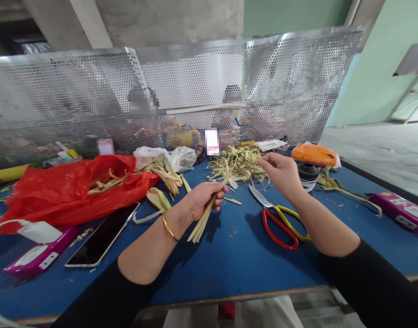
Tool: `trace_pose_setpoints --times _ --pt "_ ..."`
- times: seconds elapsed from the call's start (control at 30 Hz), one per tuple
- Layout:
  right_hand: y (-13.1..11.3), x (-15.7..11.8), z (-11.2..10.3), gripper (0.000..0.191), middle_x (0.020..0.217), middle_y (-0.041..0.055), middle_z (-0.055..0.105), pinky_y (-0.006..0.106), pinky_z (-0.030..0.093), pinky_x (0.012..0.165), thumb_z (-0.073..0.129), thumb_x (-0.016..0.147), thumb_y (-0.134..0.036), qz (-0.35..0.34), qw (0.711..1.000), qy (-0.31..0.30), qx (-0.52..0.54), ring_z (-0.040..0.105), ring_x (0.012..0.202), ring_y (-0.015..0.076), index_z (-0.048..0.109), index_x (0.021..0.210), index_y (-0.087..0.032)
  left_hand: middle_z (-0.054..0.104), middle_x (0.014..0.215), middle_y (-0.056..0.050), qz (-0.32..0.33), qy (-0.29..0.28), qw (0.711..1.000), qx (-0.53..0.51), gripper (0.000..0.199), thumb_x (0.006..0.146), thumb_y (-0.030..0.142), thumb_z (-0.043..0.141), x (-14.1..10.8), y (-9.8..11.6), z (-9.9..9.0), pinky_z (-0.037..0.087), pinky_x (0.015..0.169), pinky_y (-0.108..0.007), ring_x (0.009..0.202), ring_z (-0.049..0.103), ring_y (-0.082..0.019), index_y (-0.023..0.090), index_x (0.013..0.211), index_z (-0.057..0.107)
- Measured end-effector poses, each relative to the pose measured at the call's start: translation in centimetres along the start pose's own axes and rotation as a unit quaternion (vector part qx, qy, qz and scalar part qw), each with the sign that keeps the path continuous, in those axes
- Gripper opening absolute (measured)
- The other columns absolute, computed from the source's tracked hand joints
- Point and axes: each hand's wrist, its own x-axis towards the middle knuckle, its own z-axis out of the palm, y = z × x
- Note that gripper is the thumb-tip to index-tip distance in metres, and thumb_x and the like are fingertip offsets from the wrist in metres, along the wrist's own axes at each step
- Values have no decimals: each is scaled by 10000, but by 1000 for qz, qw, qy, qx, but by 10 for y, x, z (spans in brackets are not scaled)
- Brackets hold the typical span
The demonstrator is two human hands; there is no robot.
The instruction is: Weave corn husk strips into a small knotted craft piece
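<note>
My left hand (208, 200), with a gold bangle at the wrist, is closed around a small bundle of pale plant stalks (202, 223). Their cut ends point down toward me, above the blue table (209, 273). To the right, my right hand (279, 171) is raised in a pinch in front of a heap of shredded plant trimmings (238, 161). Whatever sits between its fingertips is too small to make out. Below that hand lie open scissors (279, 223) with one red and one yellow handle. Loose husk-like leaves (159, 199) rest left of the bundle.
At left are a red plastic bag (68, 191) holding stalks, a dark phone (103, 237) and a purple power strip (41, 250). A black jar (308, 175), an orange packet (314, 155) and another purple strip (400, 209) are at right. A perforated metal screen (191, 77) stands behind.
</note>
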Motion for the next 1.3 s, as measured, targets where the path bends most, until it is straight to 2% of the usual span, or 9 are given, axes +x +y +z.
trace_pose_setpoints --times 0.33,0.7,0.8,0.9,0.97,1.03,1.13,1.23,1.3 --pt "7 3 -4 194 509 -27 499 253 251 510 549 763 -318 32 993 24 -114 368 486 107 626 651 -179 393 534 49 11 -40 996 78 182 844 210 526 -5 0 3 321 405 -184 423 369 -61 156 670 530" --pt "5 2 -6 217 647 38 647 282 312 567 534 788 -320 103 963 10 -247 544 635 190 710 746 -200 368 532 66 27 2 993 118 136 819 164 480 -3 -1 3 289 388 -177 411 350 -60 174 683 488" --pt "9 0 -7 209 855 103 703 369 375 730 548 794 -276 16 947 12 -320 579 854 271 736 764 -188 373 539 66 33 -1 991 128 112 789 129 476 -2 -2 2 291 395 -181 409 352 -58 174 687 485" --pt "10 -3 -4 214 1078 125 694 475 321 936 555 822 -268 -98 944 39 -313 527 1077 325 754 856 -196 365 533 68 40 7 990 135 122 798 130 466 0 -3 2 288 397 -181 404 344 -58 175 685 480" --pt "7 -5 3 241 1046 97 711 451 350 950 535 855 -307 -99 970 -21 -223 569 1037 290 751 903 -210 355 529 71 43 13 990 137 136 813 149 464 0 -3 2 269 389 -179 398 329 -56 177 681 477" --pt "3 -9 12 274 967 65 729 382 425 876 523 867 -359 -56 983 -149 -88 622 929 240 745 917 -208 350 529 73 46 16 989 140 140 819 163 469 1 -3 3 257 386 -177 396 321 -55 178 680 479" --pt "-2 -20 29 305 886 43 728 308 462 756 559 837 -415 -2 944 -322 70 635 816 195 728 923 -177 354 535 74 53 16 987 153 139 820 180 473 1 -3 3 263 391 -177 402 327 -57 180 682 484" --pt "-6 -30 39 254 707 18 686 271 432 648 599 803 -391 14 916 -388 101 575 633 144 693 811 -156 351 536 74 61 26 982 179 154 833 194 443 2 -3 2 255 398 -189 403 320 -66 185 685 484" --pt "-9 -33 39 251 549 -18 592 254 391 580 556 829 -367 32 922 -376 88 502 522 118 650 721 -161 357 522 70 79 44 969 229 179 845 210 423 3 -3 1 261 420 -204 414 334 -80 188 681 493"
